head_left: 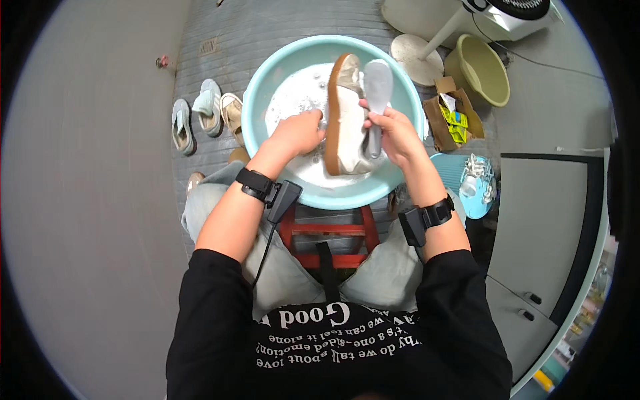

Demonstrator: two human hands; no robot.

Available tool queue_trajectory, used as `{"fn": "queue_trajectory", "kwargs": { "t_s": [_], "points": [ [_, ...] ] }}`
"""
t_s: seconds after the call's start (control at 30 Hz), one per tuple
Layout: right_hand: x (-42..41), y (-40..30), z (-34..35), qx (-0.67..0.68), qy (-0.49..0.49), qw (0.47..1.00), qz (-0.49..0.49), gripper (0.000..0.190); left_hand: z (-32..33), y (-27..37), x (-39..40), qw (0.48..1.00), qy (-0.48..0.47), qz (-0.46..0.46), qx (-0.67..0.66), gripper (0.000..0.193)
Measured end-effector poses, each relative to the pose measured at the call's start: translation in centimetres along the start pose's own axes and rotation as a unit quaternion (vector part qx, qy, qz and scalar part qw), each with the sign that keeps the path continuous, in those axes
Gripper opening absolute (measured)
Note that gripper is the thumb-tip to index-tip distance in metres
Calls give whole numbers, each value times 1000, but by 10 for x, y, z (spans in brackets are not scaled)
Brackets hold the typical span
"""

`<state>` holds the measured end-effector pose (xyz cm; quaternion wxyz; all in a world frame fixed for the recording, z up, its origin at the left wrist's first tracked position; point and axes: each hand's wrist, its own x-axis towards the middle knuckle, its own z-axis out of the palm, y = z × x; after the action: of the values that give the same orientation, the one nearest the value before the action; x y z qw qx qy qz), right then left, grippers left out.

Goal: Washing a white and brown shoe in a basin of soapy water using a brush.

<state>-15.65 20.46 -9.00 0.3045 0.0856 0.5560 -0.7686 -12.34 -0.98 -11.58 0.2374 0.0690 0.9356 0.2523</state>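
A light-blue plastic basin (252,90) of sudsy water stands before me. In it a white shoe with a brown sole (332,120) lies on its side, toe and heel pointing away from and towards me. My right hand (392,131) holds a grey-handled scrubbing brush (378,87), its back turned up, over the right side of the shoe. My left hand (301,132) is bent, just left of the sole; its fingertips are partly hidden, and whether it holds anything cannot be told.
Several shoes (184,127) stand on the floor left of the basin. To the right are a cardboard box (440,127) with yellow packets, an olive basin (482,70), a fan's white base (417,60) and a blue tray (475,202). A red stool (327,230) is between my knees.
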Motion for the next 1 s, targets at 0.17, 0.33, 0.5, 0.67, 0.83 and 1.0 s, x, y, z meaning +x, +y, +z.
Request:
{"fn": "queue_trajectory", "kwargs": {
  "t_s": [0.17,0.33,0.5,0.67,0.83,1.0],
  "points": [
    [3,-5,-1,53,-29,998,6,29,-7,18,15,878,-48,-146,-452,44],
    [-5,-22,0,100,-112,989,9,28,-14,28,1,808,-11,-141,-572,54],
    [-11,-31,-3,166,-182,969,3,29,-14,32,-10,739,-24,-3,-673,73],
    [-7,-27,-1,186,-171,967,-21,27,-17,33,-21,747,-3,36,-664,85],
    [10,-20,-10,83,-125,988,-24,25,-21,21,-24,775,111,1,-622,88],
    [23,5,-24,-534,139,817,-169,56,-55,-4,-39,824,167,-27,-540,89]
  ]
}}
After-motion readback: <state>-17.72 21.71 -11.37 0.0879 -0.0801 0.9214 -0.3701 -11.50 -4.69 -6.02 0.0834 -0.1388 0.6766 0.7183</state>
